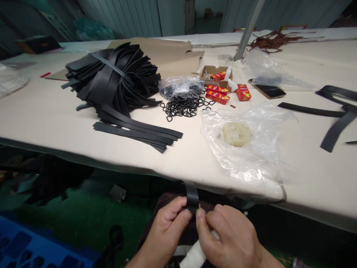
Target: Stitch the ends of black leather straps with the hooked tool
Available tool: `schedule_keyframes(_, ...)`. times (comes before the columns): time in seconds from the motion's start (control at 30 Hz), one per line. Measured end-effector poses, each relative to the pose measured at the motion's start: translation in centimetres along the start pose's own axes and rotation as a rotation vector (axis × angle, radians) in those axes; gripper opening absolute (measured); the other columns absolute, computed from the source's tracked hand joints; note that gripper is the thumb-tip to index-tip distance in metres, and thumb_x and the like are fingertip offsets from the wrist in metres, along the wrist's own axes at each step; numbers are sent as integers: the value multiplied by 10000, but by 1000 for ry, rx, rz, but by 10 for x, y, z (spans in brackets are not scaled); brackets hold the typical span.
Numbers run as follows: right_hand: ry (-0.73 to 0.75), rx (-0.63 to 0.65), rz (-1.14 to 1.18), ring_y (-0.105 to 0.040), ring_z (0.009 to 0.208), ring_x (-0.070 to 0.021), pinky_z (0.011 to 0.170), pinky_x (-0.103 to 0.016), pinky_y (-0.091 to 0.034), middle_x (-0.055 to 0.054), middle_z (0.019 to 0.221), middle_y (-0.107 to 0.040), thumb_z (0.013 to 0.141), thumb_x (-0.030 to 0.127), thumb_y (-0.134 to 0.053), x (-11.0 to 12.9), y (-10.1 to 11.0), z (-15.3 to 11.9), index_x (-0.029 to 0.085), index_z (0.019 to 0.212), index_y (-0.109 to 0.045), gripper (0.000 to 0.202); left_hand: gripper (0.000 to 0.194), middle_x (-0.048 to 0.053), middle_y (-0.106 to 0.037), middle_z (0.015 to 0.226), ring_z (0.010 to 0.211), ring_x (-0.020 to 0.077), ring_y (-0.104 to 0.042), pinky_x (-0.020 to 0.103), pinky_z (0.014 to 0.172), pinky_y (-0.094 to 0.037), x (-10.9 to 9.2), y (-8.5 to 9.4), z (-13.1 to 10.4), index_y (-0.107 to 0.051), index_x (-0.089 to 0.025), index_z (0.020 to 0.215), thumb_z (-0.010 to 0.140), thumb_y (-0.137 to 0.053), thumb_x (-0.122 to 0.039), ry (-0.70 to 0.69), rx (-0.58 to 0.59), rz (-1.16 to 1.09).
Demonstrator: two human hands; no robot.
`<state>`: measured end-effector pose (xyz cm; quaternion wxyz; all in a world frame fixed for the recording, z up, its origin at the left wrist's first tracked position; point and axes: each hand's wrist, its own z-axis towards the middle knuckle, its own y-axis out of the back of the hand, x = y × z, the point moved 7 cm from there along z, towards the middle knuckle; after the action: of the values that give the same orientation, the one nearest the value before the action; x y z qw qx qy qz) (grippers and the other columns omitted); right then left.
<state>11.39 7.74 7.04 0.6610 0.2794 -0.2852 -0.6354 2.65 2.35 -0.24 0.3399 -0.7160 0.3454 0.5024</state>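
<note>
My left hand [173,223] pinches a bent black leather-look strap [192,195] between thumb and fingers, just below the table's front edge. On the strap's right edge, the closed fingertips of my right hand [228,234] press together; the exact pinch point is hard to see. A white, wrapped-looking cylindrical thing [195,255] comes out from under my right hand, partly hidden by it. Nearest on the table lie a few loose black straps [136,132] and a yellowish wax-like block [237,134] on clear plastic film [256,163].
A large bundle of black straps [111,78] stands at the left. Black metal rings [182,107], small red boxes [217,96] and a phone [267,90] lie mid-table. More straps [334,119] are at right, beyond a metal post [248,31]. A blue crate [33,245] sits lower left.
</note>
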Motion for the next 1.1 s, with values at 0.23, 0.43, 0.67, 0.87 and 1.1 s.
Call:
schedule_keyframes(0.23, 45, 4, 63, -466, 467, -131, 448, -297, -280, -9, 570, -598, 760, 18, -548, -2, 8, -4, 144, 707, -598, 146, 229, -37, -711, 863, 758, 113, -622, 145, 736, -465, -6, -3, -2, -698, -273, 941, 823, -552, -143, -98, -12, 66)
schedule_keyframes(0.43, 52, 9, 100, -483, 462, -133, 434, -293, -290, -6, 569, -612, 762, 13, -546, -5, 10, -5, 152, 693, -606, 167, 254, -33, -714, 911, 810, 115, -635, 143, 770, -465, -8, -6, -3, -689, -285, 959, 837, -529, -129, -147, -5, 140)
schedule_keyframes(0.67, -207, -36, 310, -476, 470, -126, 437, -248, -328, 0, 550, -538, 809, 28, -493, -21, 3, -15, 154, 832, -582, 156, 222, -5, -712, 892, 771, 135, -628, 168, 732, -472, -6, -3, -5, -687, -247, 972, 827, -543, -161, -178, -85, 210)
schedule_keyframes(0.87, -1153, 270, 1114, -564, 580, -136, 548, -219, -456, -9, 639, -575, 858, 322, -503, -44, -51, -57, 168, 845, -563, 167, 200, 25, -706, 851, 787, 167, -619, 213, 725, -472, 3, -11, -4, -678, -193, 969, 855, -523, -247, 12, -84, 81)
schedule_keyframes(1.1, -1451, 250, 1361, -470, 463, -99, 468, -197, -395, 40, 521, -481, 741, 442, -623, -37, -66, -63, 158, 741, -519, 302, 209, 46, -682, 700, 691, 166, -605, 252, 712, -449, 12, -21, -2, -688, -120, 828, 846, -537, -263, 201, -9, -195)
